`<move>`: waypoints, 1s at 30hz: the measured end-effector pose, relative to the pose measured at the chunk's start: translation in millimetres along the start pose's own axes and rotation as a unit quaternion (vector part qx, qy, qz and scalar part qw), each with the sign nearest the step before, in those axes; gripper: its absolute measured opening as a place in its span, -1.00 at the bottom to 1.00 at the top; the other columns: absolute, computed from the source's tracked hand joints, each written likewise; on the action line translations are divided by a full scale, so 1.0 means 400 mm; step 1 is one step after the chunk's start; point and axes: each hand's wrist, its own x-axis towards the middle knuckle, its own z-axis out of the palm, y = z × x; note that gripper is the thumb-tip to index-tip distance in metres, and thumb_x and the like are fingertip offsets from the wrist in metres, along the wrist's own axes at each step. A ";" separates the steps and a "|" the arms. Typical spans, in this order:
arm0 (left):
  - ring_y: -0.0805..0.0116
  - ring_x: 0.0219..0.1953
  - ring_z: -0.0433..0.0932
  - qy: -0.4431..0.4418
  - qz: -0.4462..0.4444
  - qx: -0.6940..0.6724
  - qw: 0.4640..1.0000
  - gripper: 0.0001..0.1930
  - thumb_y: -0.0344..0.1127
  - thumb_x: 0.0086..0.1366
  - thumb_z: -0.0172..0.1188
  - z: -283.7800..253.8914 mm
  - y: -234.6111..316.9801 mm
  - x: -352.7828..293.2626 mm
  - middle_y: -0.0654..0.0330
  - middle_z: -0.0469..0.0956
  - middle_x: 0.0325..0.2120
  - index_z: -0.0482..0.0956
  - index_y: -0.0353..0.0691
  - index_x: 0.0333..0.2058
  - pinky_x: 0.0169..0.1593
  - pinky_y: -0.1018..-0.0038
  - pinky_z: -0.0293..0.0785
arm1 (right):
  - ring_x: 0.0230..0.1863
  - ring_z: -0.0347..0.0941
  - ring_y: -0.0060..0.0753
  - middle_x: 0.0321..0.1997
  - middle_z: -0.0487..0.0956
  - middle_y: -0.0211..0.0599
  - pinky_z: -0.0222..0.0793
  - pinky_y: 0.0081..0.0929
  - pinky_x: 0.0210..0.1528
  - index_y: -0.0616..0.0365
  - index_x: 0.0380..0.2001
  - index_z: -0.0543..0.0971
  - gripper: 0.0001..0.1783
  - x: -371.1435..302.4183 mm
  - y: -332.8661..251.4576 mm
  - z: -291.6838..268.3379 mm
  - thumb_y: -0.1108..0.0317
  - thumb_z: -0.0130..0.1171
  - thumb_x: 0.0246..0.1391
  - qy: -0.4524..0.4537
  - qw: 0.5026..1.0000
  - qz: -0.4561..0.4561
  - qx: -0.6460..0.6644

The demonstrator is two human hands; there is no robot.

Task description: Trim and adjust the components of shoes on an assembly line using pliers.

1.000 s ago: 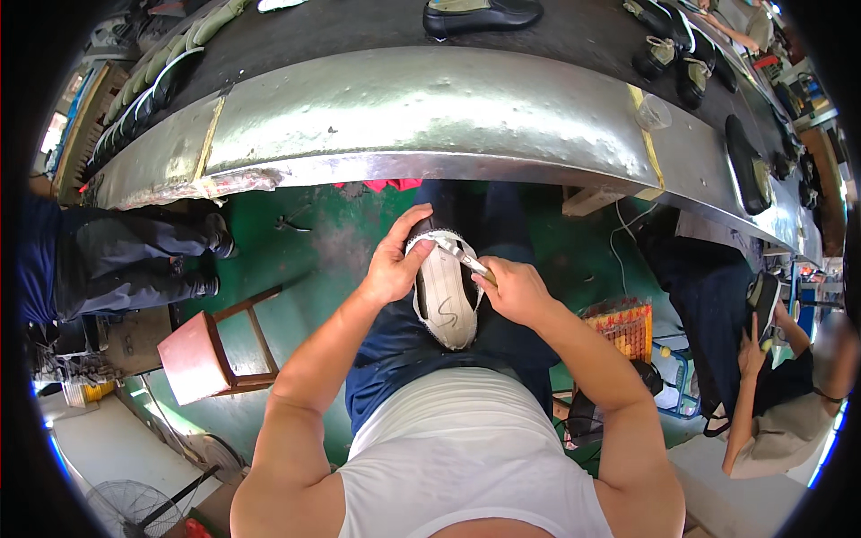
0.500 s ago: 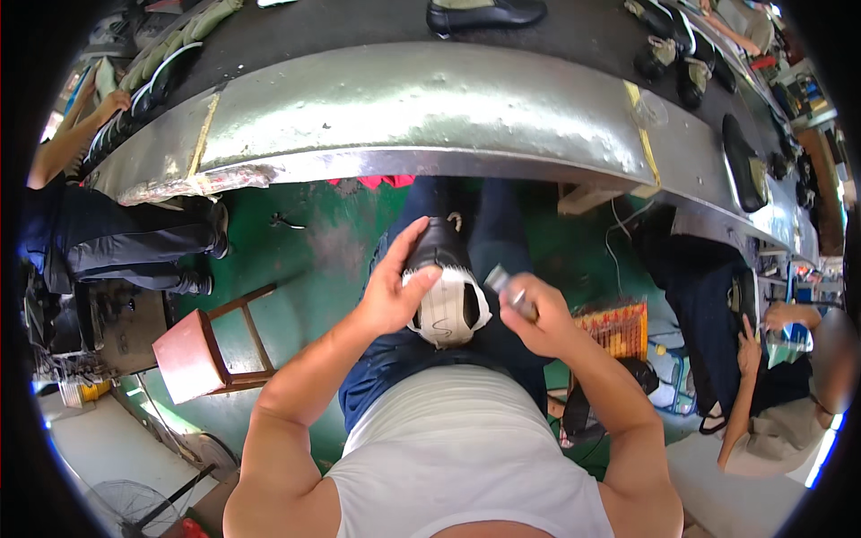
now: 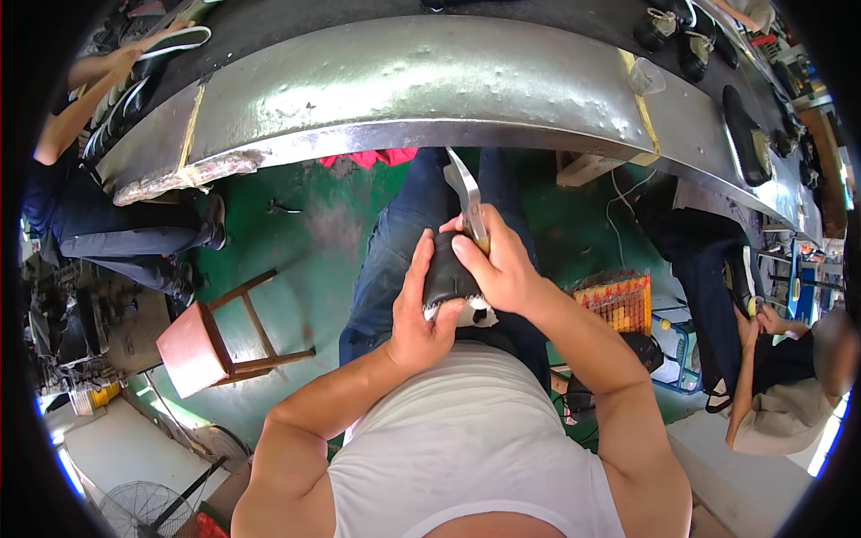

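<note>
A black leather shoe upper [image 3: 447, 269] with a frayed white edge is held over my lap, its toe pointing away from me. My left hand [image 3: 420, 321] is closed round its left side, the thumb near the white lining. My right hand [image 3: 504, 269] grips a silver metal hand tool [image 3: 465, 190] with a curved, tapering head, which points up and away toward the bench. The right thumb presses on the black leather. Its other fingers are partly hidden behind the tool and the shoe, as is the tool's lower part.
A metal-edged bench [image 3: 404, 85] runs across in front, with black shoes [image 3: 746, 134] on its right. A brown stool [image 3: 199, 348] stands to my left, and an orange crate [image 3: 619, 305] to my right. Co-workers sit at both sides; the right one holds a shoe [image 3: 741, 280].
The shoe has tipped so its black toe faces up and the white heel part is mostly hidden. My right hand has come in to touch it, the tool now pointing away.
</note>
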 end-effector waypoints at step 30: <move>0.31 0.29 0.27 -0.206 -0.380 -0.395 0.811 -0.13 -0.54 0.07 0.31 -0.021 -0.177 -0.014 0.13 0.35 0.21 0.09 -0.32 0.36 0.39 0.34 0.07 | -0.05 0.50 0.04 -0.14 0.54 -0.01 0.47 -0.17 -0.13 0.42 0.04 0.43 -0.56 -0.197 0.010 -0.138 0.41 0.11 0.10 -0.199 0.900 0.019 -0.388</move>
